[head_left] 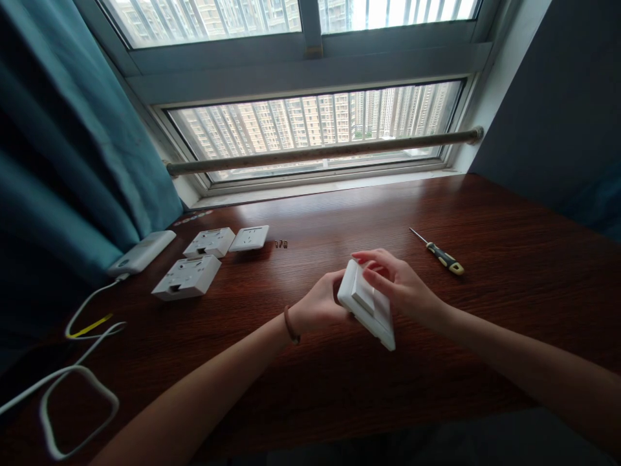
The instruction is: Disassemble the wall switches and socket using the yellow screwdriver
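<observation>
A white wall switch [367, 296] with a raised rocker on its face is held tilted above the wooden table. My left hand [317, 303] is closed around its left side, with a brown band on the wrist; the fingers behind the switch are hidden. From the right, my right hand [400, 285] curls its fingers over the upper edge and face of the same switch. Beyond my right hand lies a screwdriver [440, 256] with a dark and yellow handle. Several small screws [281, 244] rest on the table, next to a white socket panel [249, 238].
Two white mounting boxes [187, 278] sit at the left of the wooden table [310, 382]. Behind them, a long white device [141, 252] has a white cable [80, 369] looping toward the front left. A blue curtain [82, 129] borders the left; a window and metal rail [320, 153] stand behind.
</observation>
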A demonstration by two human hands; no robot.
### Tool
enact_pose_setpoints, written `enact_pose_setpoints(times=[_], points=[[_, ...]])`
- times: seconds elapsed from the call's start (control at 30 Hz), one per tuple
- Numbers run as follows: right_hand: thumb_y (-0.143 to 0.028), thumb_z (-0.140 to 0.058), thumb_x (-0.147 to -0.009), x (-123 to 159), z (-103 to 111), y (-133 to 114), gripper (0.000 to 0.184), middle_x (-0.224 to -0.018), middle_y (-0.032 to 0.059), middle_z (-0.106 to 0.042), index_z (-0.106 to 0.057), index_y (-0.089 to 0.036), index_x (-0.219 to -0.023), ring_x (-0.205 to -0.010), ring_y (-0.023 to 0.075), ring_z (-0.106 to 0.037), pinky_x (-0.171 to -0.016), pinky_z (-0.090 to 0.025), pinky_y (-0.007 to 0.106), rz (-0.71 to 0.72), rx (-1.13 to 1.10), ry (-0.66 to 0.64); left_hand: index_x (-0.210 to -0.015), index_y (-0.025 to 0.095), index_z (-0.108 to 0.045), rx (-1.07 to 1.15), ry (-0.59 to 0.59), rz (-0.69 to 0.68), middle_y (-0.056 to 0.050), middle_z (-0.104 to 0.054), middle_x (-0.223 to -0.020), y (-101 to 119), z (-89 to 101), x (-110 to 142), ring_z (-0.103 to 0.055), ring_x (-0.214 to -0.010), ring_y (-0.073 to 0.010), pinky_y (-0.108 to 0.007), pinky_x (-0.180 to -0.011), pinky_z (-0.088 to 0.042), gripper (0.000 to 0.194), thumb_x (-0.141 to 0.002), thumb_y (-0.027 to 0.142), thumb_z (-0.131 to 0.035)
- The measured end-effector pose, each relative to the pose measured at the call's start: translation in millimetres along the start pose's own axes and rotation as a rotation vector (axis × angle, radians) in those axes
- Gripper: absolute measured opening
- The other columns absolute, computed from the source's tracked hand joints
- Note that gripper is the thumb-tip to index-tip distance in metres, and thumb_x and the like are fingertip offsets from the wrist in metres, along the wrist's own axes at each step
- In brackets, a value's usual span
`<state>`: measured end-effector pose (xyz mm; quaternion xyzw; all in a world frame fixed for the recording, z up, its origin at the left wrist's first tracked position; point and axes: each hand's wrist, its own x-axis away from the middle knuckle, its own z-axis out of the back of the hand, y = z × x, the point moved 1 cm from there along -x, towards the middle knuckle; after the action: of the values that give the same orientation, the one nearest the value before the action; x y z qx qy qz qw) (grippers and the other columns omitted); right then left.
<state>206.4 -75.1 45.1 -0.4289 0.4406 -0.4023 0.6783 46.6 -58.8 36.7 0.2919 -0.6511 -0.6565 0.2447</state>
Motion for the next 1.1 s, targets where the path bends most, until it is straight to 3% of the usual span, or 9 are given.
enact_pose_setpoints(times=[0.07,0.17,0.3,0.43,0.57,0.73,0.87,0.97,1.1], points=[[-0.043,-0.062,-0.070,2.9,3.0,-8.5,0.054,-0.110,0.0125,-0.051,-0.052,-0.014,-0.115,-0.100,0.0235,-0.050,-0.084,-0.042,0.037,0.243,0.232,0.017,-0.088,0.013,-0.056,-0.010,0.063,-0.005,-0.002,-0.059,-0.078,0.5,-1.1,-0.3,-0.052,-0.067,-0.0131,-0.022,-0.061,-0.042,0.040,-0.051,0.014,-0.071],[-0.040,-0.067,-0.065,8.4,4.1,-15.9,0.057,-0.110,0.0130,-0.051,-0.052,-0.015,-0.114,-0.101,0.0252,-0.049,-0.085,-0.043,0.038,0.488,0.472,0.027,-0.087,0.013,-0.056,-0.035,0.156,-0.023,-0.001,-0.059,-0.078,2.8,-2.6,-0.8,-0.052,-0.068,-0.0125,-0.022,-0.061,-0.041,0.038,-0.052,0.013,-0.071],[-0.024,-0.054,-0.079,14.3,-0.4,-16.7,0.035,-0.101,0.0132,-0.058,-0.052,-0.013,-0.112,-0.091,0.0219,-0.055,-0.077,-0.048,0.035,0.626,0.645,0.045,-0.080,0.012,-0.055,-0.030,0.241,-0.019,0.001,-0.056,-0.072,3.0,-3.2,-2.5,-0.050,-0.064,-0.0099,-0.021,-0.059,-0.040,0.030,-0.054,0.014,-0.071],[-0.013,-0.046,-0.082,18.7,-8.7,-12.9,0.032,-0.097,0.0195,-0.059,-0.050,-0.001,-0.112,-0.090,0.0249,-0.055,-0.077,-0.049,0.038,0.711,0.807,0.069,-0.075,0.012,-0.053,-0.007,0.294,-0.019,0.002,-0.053,-0.068,-0.7,-4.6,-3.9,-0.047,-0.060,-0.0079,-0.020,-0.057,-0.039,0.029,-0.053,0.014,-0.071],[-0.009,-0.042,-0.083,21.6,-15.6,-7.2,0.033,-0.095,0.0214,-0.059,-0.049,0.002,-0.113,-0.088,0.0261,-0.054,-0.076,-0.049,0.041,0.727,0.903,0.114,-0.075,0.012,-0.052,0.008,0.322,-0.006,0.002,-0.053,-0.069,-2.8,-8.1,-4.2,-0.047,-0.061,-0.0083,-0.020,-0.058,-0.039,0.027,-0.054,0.013,-0.070],[-0.011,-0.042,-0.084,20.1,-14.8,-7.5,0.034,-0.103,0.0200,-0.057,-0.047,-0.003,-0.116,-0.096,0.0258,-0.053,-0.082,-0.048,0.040,0.671,0.806,0.138,-0.075,0.012,-0.051,0.003,0.336,-0.050,0.002,-0.053,-0.069,1.3,-9.8,-3.5,-0.047,-0.062,-0.0081,-0.020,-0.058,-0.039,0.028,-0.054,0.014,-0.070],[-0.022,-0.047,-0.082,13.2,-3.9,-10.7,0.040,-0.112,0.0170,-0.054,-0.044,-0.010,-0.120,-0.104,0.0248,-0.051,-0.088,-0.045,0.039,0.597,0.633,0.038,-0.078,0.013,-0.052,-0.050,0.379,-0.101,0.002,-0.055,-0.071,5.5,-8.8,-1.0,-0.048,-0.063,-0.0091,-0.020,-0.059,-0.040,0.031,-0.054,0.014,-0.071],[-0.030,-0.055,-0.077,8.3,5.9,-14.2,0.050,-0.119,0.0166,-0.050,-0.042,-0.012,-0.122,-0.109,0.0258,-0.048,-0.091,-0.042,0.040,0.617,0.530,-0.067,-0.079,0.013,-0.054,-0.007,0.370,-0.094,0.002,-0.055,-0.070,4.2,-6.9,1.3,-0.049,-0.064,-0.0103,-0.021,-0.060,-0.041,0.028,-0.057,0.016,-0.070],[-0.024,-0.055,-0.076,6.0,13.7,-20.4,0.045,-0.116,0.0149,-0.054,-0.047,-0.014,-0.119,-0.106,0.0245,-0.051,-0.089,-0.043,0.040,0.635,0.461,-0.080,-0.083,0.012,-0.055,0.171,0.376,-0.066,-0.002,-0.057,-0.078,1.3,-4.1,3.5,-0.052,-0.073,-0.0132,-0.025,-0.067,-0.044,0.021,-0.066,0.020,-0.063]])
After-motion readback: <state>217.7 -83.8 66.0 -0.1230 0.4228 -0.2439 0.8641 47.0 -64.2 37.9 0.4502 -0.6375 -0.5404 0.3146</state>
